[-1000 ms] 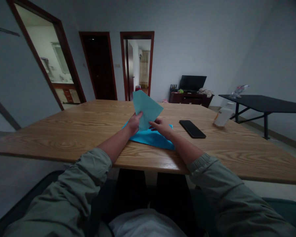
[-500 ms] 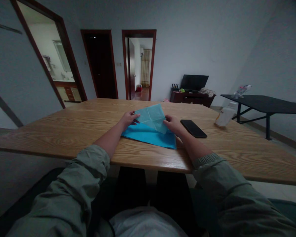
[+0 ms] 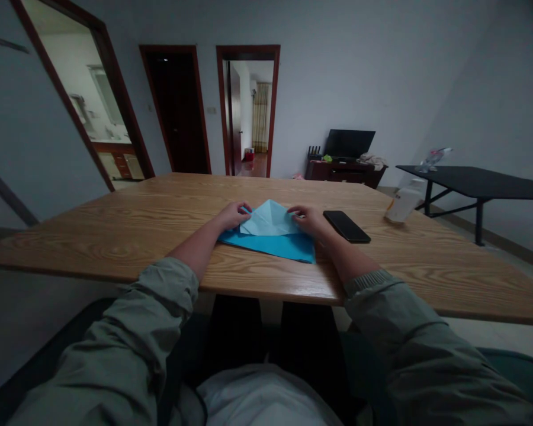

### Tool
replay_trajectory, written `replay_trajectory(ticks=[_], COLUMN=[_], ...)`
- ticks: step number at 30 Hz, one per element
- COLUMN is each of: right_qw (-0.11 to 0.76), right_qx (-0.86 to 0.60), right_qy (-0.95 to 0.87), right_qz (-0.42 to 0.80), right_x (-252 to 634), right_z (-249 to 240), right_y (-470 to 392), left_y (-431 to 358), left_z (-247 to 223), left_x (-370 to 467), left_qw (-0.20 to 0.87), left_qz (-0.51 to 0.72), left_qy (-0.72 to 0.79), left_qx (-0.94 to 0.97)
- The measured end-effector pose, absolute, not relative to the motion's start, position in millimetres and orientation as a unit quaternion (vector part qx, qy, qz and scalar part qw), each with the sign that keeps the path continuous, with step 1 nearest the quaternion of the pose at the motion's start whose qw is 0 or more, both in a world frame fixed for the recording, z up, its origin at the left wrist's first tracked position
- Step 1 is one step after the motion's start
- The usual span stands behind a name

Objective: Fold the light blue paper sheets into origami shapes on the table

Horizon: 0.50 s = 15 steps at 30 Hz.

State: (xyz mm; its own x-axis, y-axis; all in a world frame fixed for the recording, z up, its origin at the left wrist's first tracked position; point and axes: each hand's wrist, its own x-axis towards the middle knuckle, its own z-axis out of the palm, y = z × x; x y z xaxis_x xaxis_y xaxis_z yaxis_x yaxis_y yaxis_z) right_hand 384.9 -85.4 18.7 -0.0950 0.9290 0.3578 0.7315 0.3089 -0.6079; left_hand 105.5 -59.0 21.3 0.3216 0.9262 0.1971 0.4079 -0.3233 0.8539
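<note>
A creased sheet of light blue paper [image 3: 270,222] rises to a point at its far middle, with a straight edge toward me. It lies on or just over a brighter blue flat sheet or stack [image 3: 278,246], whose far part it covers. My left hand [image 3: 234,216] is closed at the paper's left side, fingers curled and thumb at its edge. On the opposite side, my right hand [image 3: 308,219] pinches near the upper right edge of the same paper. The exact fingertip contact is small and dim.
A black phone [image 3: 347,226] lies right of my right hand on the wooden table [image 3: 160,225]. Farther right stands a whitish, translucent container [image 3: 403,204]. Beyond are a black table [image 3: 479,181] and a television [image 3: 350,144] on a dark cabinet.
The light blue paper has come down from a raised, tilted hold to lie lower over the bright blue sheet, its point now facing away. Both hands stay at its sides.
</note>
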Motion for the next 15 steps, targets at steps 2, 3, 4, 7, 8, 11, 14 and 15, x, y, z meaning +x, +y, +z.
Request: replay_trajectory(ticks=[2,3,4,7,8,11,14,15], right_qw=[0.344,0.346,0.353,0.37,0.369,0.346,0.309,0.294], right_qx=[-0.569,-0.569,-0.568,-0.56,-0.561,-0.579,-0.599,-0.606], right_qy=[-0.736,-0.736,-0.734,-0.732,-0.73,-0.726,-0.725,-0.726], right_qz=[0.124,0.119,0.116,0.119,0.122,0.132,0.139,0.139], right_x=[383.1,382.7,382.6,383.6,384.1,384.9,385.1,385.3], right_z=[20.5,20.9,21.0,20.1,19.8,20.7,23.1,23.7], right_y=[-87.9,-88.1,-87.8,-85.3,-84.8,-86.3,-91.1,-92.6], left_y=[-58.3,-57.9,-57.4,-55.7,-55.3,-54.6,-55.3,-55.7], left_z=[20.8,20.5,20.2,18.6,18.0,17.5,19.7,20.8], left_x=[105.1,104.7,104.1,102.8,102.7,103.3,103.2,102.4], left_qw=[0.347,0.342,0.339,0.351,0.36,0.389,0.409,0.407], left_qz=[0.363,0.369,0.377,0.399,0.406,0.414,0.425,0.426], left_qy=[0.458,0.458,0.457,0.455,0.454,0.446,0.436,0.431], left_qx=[0.733,0.733,0.731,0.714,0.707,0.691,0.68,0.683])
